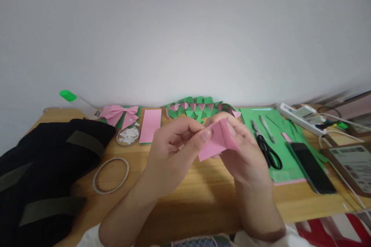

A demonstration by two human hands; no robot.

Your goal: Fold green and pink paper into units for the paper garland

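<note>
A small piece of pink paper [213, 142] with a folded strip along its right side is held up above the wooden table, between both hands. My left hand [176, 150] pinches its left part, thumb on the face toward me. My right hand [243, 146] grips the folded right side, its fingers partly hidden behind the paper. Behind the hands, against the wall, lies a chain of folded green and pink paper pieces [199, 105], partly covered by my fingers. Left of it rests a flat pink paper rectangle [150, 125].
Scissors [265, 148] and a pen [267, 129] lie on green paper [252, 117] at the right, near a phone [313, 168] and a power strip [303, 119]. At left are a pink paper bow [120, 115], a tape ring [111, 175], white scraps [129, 134] and dark cloth [55, 150].
</note>
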